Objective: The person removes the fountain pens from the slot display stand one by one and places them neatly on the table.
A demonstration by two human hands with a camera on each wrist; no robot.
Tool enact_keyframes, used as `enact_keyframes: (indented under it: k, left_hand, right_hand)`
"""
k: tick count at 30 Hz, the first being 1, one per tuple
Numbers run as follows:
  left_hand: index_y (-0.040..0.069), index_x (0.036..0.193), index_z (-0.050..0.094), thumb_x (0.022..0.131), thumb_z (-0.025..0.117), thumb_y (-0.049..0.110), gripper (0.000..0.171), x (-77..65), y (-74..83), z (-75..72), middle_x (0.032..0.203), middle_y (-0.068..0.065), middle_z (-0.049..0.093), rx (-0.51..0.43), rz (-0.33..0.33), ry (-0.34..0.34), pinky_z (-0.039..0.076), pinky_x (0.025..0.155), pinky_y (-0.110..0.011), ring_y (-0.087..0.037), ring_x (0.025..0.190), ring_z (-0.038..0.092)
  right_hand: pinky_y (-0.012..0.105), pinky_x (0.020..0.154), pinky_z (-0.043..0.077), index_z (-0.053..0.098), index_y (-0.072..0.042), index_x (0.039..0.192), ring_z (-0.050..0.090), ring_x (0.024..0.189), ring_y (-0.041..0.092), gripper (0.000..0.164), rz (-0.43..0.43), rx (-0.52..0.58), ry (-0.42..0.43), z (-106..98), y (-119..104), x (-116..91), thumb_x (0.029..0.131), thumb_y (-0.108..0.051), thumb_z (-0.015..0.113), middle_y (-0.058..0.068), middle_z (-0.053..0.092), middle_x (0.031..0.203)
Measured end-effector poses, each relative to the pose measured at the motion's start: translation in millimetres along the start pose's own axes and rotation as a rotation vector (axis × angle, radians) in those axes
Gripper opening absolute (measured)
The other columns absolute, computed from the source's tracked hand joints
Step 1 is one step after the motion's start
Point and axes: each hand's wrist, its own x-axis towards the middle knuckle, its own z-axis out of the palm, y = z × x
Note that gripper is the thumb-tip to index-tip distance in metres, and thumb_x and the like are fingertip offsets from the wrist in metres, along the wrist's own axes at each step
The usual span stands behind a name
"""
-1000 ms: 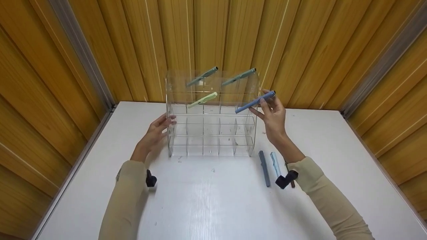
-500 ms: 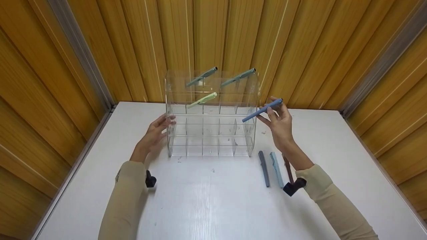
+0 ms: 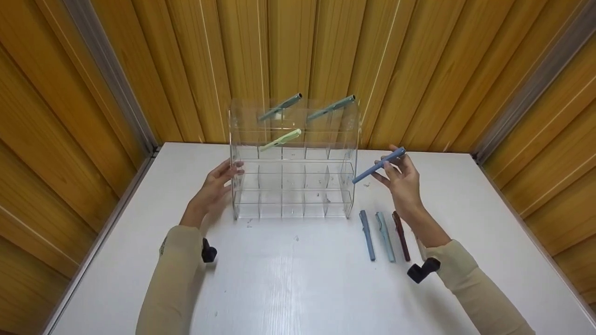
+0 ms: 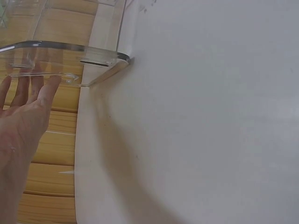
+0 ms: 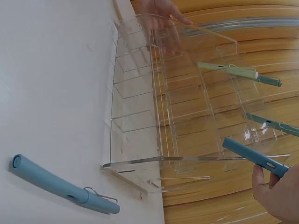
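My right hand [image 3: 404,186] pinches a blue pen [image 3: 378,165] between thumb and fingers, at the right side of a clear acrylic pen rack [image 3: 293,204]. The pen slants, its lower end overlapping the rack's right edge in the head view. My left hand [image 3: 213,188] touches the rack's left side panel with fairly straight fingers [image 4: 49,91]. Two teal pens [image 3: 281,107] lean in the rack's top tier. A pale green pen [image 3: 281,140] leans in the tier below them.
On the white table [image 3: 279,288], right of the rack, lie a blue pen [image 3: 367,235], a light blue pen [image 3: 385,237] and a dark red pen [image 3: 401,236]. Part of another pen shows beside my right forearm. Wood-patterned walls [image 3: 298,56] enclose the table's back and sides.
My right hand has moved right and down in the head view, carrying the blue pen away from the rack's front. More of the pens on the table shows. My left hand stays put.
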Motion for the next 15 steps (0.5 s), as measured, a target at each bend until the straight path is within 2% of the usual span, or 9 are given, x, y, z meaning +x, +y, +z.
enact_keyframes:
  k: [3, 8, 15]
  left_hand:
    - [0.01, 0.163, 0.024, 0.107, 0.054, 0.028, 0.066, -0.3, -0.7, 0.2, 0.165, -0.014, 0.033, -0.007, 0.004, 0.002, 0.019, 0.129, -0.053, -0.028, 0.154, 0.031]
    - [0.013, 0.162, 0.027, 0.106, 0.056, 0.028, 0.065, -1.7, -0.9, 1.4, 0.164, -0.011, 0.036, -0.005, 0.006, 0.009, 0.02, 0.129, -0.052, -0.027, 0.153, 0.032]
    - [0.011, 0.163, 0.022, 0.107, 0.055, 0.025, 0.067, -1.2, 0.3, 1.1, 0.166, -0.014, 0.033, -0.025, 0.008, 0.002, 0.023, 0.129, -0.05, -0.028, 0.153, 0.032]
  right_hand:
    - [0.03, 0.097, 0.058, 0.037, -0.017, 0.157, 0.059, 0.128, 0.019, 0.051, 0.006, -0.036, 0.0, -7.6, 2.5, -2.0, 0.107, -0.014, 0.05, 0.001, 0.05, 0.129]
    - [0.026, 0.096, 0.058, 0.032, -0.019, 0.16, 0.059, 0.125, 0.016, 0.055, 0.019, -0.079, 0.001, -19.3, 7.7, -6.3, 0.108, -0.018, 0.049, 0.001, 0.05, 0.131]
    - [0.026, 0.097, 0.058, 0.029, -0.014, 0.162, 0.062, 0.119, 0.009, 0.059, 0.034, -0.065, 0.006, -32.1, 12.5, -10.2, 0.107, -0.02, 0.052, 0.0, 0.051, 0.13]
